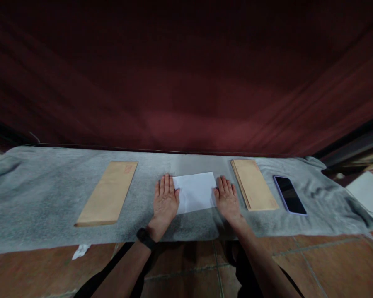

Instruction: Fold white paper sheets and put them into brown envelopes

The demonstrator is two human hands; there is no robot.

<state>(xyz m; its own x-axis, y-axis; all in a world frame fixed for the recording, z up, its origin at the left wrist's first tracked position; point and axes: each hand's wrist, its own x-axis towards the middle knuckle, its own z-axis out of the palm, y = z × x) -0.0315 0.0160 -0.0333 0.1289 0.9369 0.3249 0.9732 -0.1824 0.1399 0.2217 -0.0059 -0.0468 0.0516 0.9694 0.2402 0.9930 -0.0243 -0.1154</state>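
A white sheet of paper (pixel 195 192) lies flat on the grey cloth, between my two hands. My left hand (pixel 165 199) rests palm down at the paper's left edge, its fingers stretched forward. At the right edge my right hand (pixel 226 199) lies flat too, thumb at the paper and fingers pointing away from me. Neither hand grips anything. To the left is a brown envelope (pixel 108 193) lying at a slant. Right of my right hand sits a small stack of brown envelopes (pixel 257 186) with red print at the corners.
The grey cloth (pixel 49 186) covers a long narrow surface against a dark red wall (pixel 180 99). A phone in a purple case (pixel 289 195) lies at the right. A crumpled white scrap (pixel 81 251) is on the tiled floor (pixel 186 273). A white flat object (pixel 368 194) stands far right.
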